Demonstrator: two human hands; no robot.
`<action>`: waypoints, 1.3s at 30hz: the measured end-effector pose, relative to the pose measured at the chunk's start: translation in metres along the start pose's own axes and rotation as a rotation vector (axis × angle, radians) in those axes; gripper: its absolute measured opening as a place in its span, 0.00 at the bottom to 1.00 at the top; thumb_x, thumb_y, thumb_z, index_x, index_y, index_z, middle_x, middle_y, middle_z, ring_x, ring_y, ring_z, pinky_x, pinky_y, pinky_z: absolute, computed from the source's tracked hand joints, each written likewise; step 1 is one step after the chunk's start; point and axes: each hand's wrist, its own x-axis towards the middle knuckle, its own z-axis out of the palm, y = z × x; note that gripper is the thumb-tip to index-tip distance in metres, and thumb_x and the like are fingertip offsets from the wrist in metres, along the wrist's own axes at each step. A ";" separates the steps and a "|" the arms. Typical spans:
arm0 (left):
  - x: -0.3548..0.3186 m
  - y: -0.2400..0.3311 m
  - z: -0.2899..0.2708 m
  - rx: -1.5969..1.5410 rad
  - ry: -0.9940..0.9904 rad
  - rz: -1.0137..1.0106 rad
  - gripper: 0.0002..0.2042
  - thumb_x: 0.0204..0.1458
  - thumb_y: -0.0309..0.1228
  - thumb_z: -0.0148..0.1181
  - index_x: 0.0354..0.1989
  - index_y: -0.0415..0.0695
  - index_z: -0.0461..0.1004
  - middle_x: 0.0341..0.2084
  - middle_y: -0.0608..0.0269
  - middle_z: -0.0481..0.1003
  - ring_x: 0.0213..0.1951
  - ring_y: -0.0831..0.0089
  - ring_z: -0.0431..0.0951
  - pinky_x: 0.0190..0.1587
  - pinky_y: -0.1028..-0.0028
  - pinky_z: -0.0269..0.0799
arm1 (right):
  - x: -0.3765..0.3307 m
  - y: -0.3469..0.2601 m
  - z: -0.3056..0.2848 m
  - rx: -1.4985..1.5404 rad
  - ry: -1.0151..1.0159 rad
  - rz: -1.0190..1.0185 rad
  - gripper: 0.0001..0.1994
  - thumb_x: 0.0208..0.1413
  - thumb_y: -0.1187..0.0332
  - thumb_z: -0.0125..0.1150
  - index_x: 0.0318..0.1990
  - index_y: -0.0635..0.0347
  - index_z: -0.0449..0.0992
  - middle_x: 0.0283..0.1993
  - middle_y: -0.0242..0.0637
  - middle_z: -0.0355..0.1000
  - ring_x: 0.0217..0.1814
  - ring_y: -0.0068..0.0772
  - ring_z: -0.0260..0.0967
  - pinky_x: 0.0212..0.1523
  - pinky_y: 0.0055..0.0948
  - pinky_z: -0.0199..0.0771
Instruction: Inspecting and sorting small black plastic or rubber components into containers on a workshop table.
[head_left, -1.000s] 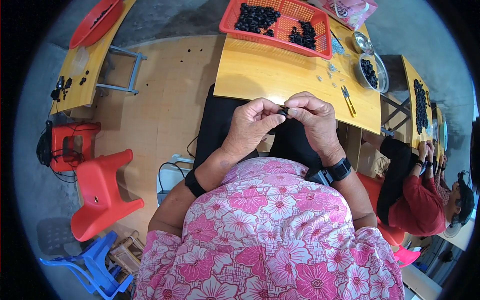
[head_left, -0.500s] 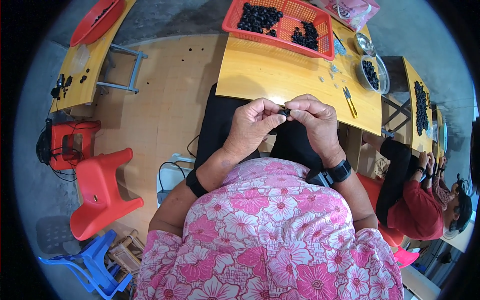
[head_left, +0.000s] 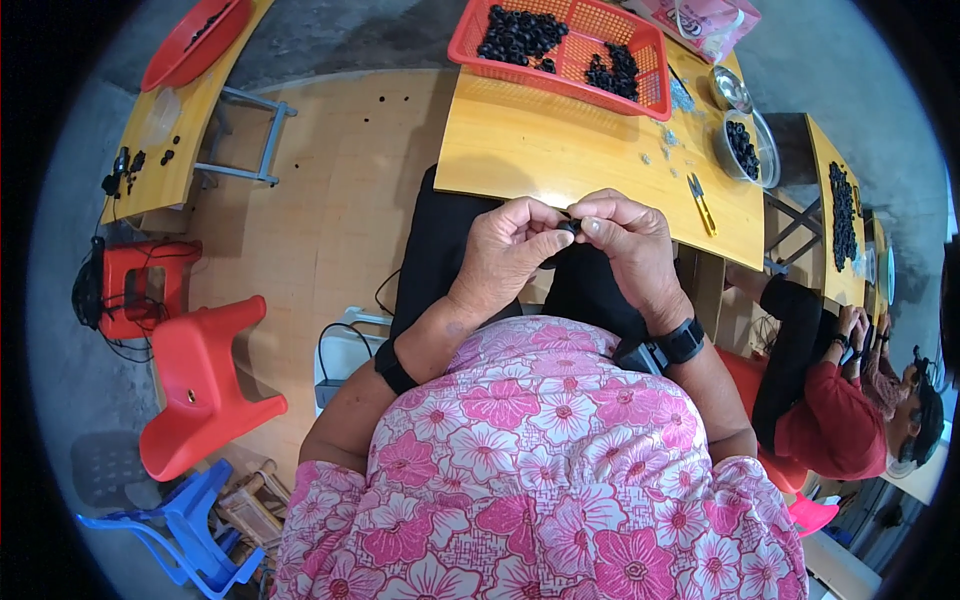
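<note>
Between my fingertips is a small black ring-like part (head_left: 571, 227), held just off the table's near edge and above my lap. My left hand (head_left: 510, 250) pinches it from one side with thumb and forefinger. From the other side my right hand (head_left: 632, 245) grips it the same way, so the fingers hide most of it. Ahead on the yellow table (head_left: 540, 150) stands a red plastic basket (head_left: 560, 82) in two sections, each with a heap of small black parts (head_left: 522, 38). Yellow-handled thread snips (head_left: 702, 205) lie to the right of my hands.
Right of the basket are a clear tub (head_left: 765, 160) of black parts, a metal bowl (head_left: 730, 90) and small clear bits (head_left: 672, 138). A person in a red top (head_left: 830, 425) sits at another table on the right. Red stools (head_left: 205, 385) and a blue chair (head_left: 190, 520) stand left.
Both hands keep their pinch on the black part, with only a slight shift of the fingers. The whole view has moved very slightly.
</note>
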 end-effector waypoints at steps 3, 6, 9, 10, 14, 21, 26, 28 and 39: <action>0.000 -0.002 -0.001 0.061 -0.008 0.073 0.05 0.52 0.23 0.61 0.34 0.37 0.73 0.26 0.68 0.74 0.30 0.86 0.71 0.33 0.84 0.70 | 0.000 0.001 -0.002 0.146 -0.016 0.079 0.07 0.53 0.77 0.59 0.39 0.66 0.79 0.38 0.34 0.73 0.37 0.22 0.70 0.42 0.20 0.72; 0.000 -0.002 -0.001 0.021 -0.010 0.036 0.05 0.52 0.23 0.61 0.34 0.37 0.73 0.26 0.67 0.74 0.30 0.86 0.72 0.33 0.84 0.70 | 0.000 0.001 -0.003 0.175 -0.028 0.102 0.07 0.53 0.75 0.59 0.39 0.66 0.78 0.39 0.33 0.73 0.37 0.22 0.71 0.41 0.20 0.73; 0.000 -0.002 0.000 0.024 -0.010 0.067 0.05 0.52 0.23 0.61 0.34 0.37 0.73 0.26 0.67 0.74 0.30 0.86 0.72 0.33 0.84 0.70 | 0.001 0.003 -0.004 0.220 -0.023 0.171 0.08 0.54 0.75 0.59 0.40 0.67 0.78 0.39 0.33 0.74 0.37 0.22 0.71 0.41 0.20 0.73; 0.000 -0.003 -0.002 0.030 -0.008 0.050 0.05 0.51 0.23 0.61 0.34 0.37 0.73 0.26 0.67 0.74 0.30 0.86 0.72 0.33 0.84 0.70 | 0.001 0.003 -0.004 0.255 -0.028 0.181 0.08 0.54 0.74 0.60 0.40 0.67 0.77 0.38 0.33 0.74 0.37 0.22 0.71 0.41 0.20 0.73; -0.002 -0.002 -0.002 0.035 -0.003 0.029 0.05 0.51 0.23 0.61 0.35 0.36 0.73 0.26 0.66 0.75 0.30 0.85 0.72 0.33 0.84 0.71 | 0.001 0.004 -0.002 0.347 -0.046 0.221 0.09 0.54 0.73 0.60 0.41 0.67 0.77 0.35 0.34 0.75 0.36 0.22 0.71 0.40 0.21 0.73; -0.001 -0.004 0.000 -0.030 -0.006 0.034 0.05 0.50 0.23 0.62 0.35 0.37 0.74 0.27 0.65 0.76 0.30 0.84 0.73 0.34 0.83 0.72 | -0.001 0.013 0.000 0.456 -0.001 0.240 0.09 0.54 0.74 0.60 0.41 0.66 0.77 0.35 0.35 0.76 0.35 0.21 0.70 0.40 0.23 0.73; 0.001 -0.010 -0.005 0.091 -0.068 0.112 0.05 0.53 0.21 0.58 0.38 0.35 0.71 0.31 0.61 0.75 0.33 0.79 0.76 0.35 0.78 0.78 | 0.002 0.014 -0.003 0.426 -0.025 0.246 0.09 0.53 0.76 0.60 0.41 0.66 0.77 0.36 0.35 0.76 0.35 0.22 0.71 0.41 0.23 0.72; 0.002 -0.011 -0.003 0.061 -0.032 0.092 0.05 0.51 0.22 0.60 0.36 0.36 0.73 0.29 0.64 0.75 0.31 0.82 0.74 0.34 0.80 0.75 | 0.001 0.012 -0.001 0.384 -0.019 0.202 0.09 0.53 0.77 0.60 0.42 0.66 0.77 0.36 0.35 0.76 0.36 0.22 0.71 0.42 0.23 0.72; 0.001 -0.011 -0.008 0.095 -0.048 0.075 0.05 0.54 0.22 0.57 0.37 0.35 0.70 0.29 0.62 0.74 0.29 0.78 0.76 0.33 0.77 0.78 | -0.001 0.008 0.003 0.174 0.027 0.061 0.07 0.51 0.79 0.59 0.38 0.66 0.79 0.37 0.33 0.75 0.38 0.23 0.71 0.43 0.22 0.72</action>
